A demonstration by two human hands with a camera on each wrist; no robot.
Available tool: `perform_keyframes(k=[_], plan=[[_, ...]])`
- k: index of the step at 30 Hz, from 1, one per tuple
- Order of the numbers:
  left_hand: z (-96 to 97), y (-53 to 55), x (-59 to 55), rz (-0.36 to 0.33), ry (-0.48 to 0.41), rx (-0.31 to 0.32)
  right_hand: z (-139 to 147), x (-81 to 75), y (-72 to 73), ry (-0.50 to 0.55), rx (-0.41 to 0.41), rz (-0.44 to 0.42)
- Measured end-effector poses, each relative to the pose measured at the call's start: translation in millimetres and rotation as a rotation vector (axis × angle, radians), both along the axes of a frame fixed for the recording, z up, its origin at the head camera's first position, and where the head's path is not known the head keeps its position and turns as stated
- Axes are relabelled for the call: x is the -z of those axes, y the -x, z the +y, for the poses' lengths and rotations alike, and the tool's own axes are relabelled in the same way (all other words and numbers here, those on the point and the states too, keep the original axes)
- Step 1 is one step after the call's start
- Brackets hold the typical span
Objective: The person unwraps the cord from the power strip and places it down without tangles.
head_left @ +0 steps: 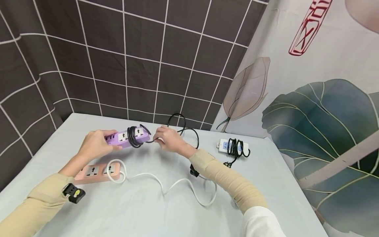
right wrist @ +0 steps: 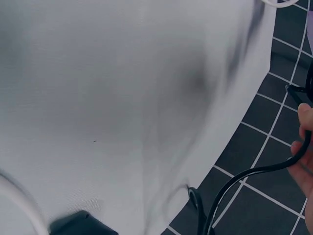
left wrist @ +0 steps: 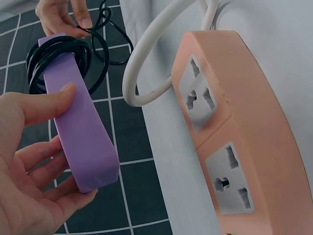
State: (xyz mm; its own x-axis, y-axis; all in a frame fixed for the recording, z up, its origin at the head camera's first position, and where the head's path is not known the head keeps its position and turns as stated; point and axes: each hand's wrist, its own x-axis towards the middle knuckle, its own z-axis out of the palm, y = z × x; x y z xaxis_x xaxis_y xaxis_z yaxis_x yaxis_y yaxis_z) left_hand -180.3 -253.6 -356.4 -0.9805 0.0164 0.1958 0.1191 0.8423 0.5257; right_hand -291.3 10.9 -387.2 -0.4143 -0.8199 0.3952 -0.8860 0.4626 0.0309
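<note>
My left hand (head_left: pixel 96 144) grips one end of a purple power strip (head_left: pixel 122 139), holding it above the table. Several turns of its black cord (head_left: pixel 133 137) are wound round the strip's other end. In the left wrist view the thumb lies along the purple strip (left wrist: pixel 83 122) and the fingers curl beneath it. My right hand (head_left: pixel 169 139) pinches the black cord just right of the strip. From there the cord loops loosely behind and right of the hand. The right wrist view shows the cord (right wrist: pixel 254 171) running from the fingers (right wrist: pixel 305 117) at the frame's edge.
A pink power strip (head_left: pixel 99 178) lies below my left hand, its white cord (head_left: pixel 148 174) trailing right across the table. Farther right sits a white power strip (head_left: pixel 224 145) wrapped in black cord. Dark gridded cloth (head_left: pixel 142 65) hangs behind the table.
</note>
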Motion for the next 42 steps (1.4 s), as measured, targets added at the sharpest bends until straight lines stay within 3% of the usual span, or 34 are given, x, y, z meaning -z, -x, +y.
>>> perform_keyframes(k=[5, 22, 42], plan=[[0.2, -0.3, 0.0, 0.004, -0.008, 0.027, -3, -1.7, 2.5, 0.003, 0.069, -0.033], [-0.3, -2.3, 1.0, -0.013, 0.013, 0.129, -3, -12.4, 5.6, 0.116, 0.108, -0.012], [-7.6, 2.0, 8.7, -0.030, 0.053, 0.088, 14, -24.4, -3.6, 0.232, 0.094, 0.101]])
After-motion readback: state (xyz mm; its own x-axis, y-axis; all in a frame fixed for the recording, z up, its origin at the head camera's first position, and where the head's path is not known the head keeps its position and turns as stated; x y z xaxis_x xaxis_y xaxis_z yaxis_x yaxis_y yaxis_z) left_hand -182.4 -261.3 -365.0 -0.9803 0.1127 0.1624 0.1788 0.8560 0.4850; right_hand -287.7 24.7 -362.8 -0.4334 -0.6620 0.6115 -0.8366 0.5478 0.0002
